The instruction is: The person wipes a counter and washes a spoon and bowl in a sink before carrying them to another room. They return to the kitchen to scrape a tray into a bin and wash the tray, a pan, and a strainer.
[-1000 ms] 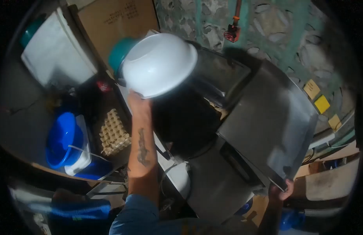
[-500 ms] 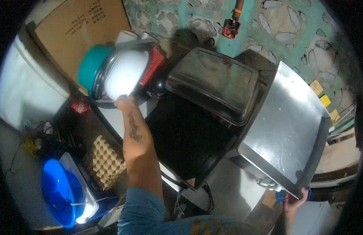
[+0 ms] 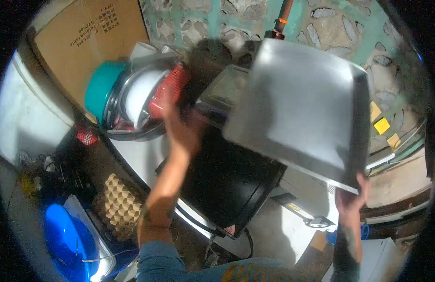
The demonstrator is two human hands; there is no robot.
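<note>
Two hands (image 3: 182, 134) (image 3: 351, 199), left blurred, tray (image 3: 304, 105) partly hiding pan (image 3: 225, 89)

At the bench's (image 3: 134, 155) far left, a bowl (image 3: 141, 97) and a basket (image 3: 169, 90) sit in a basin (image 3: 135, 137), a box (image 3: 88, 54) behind. Further right, the right hand's (image 3: 352, 199) tray (image 3: 302, 108) partly hides a pan (image 3: 227, 88). Left of the bench, an egg carton (image 3: 121, 202) lies right of a tub (image 3: 62, 235).
</note>
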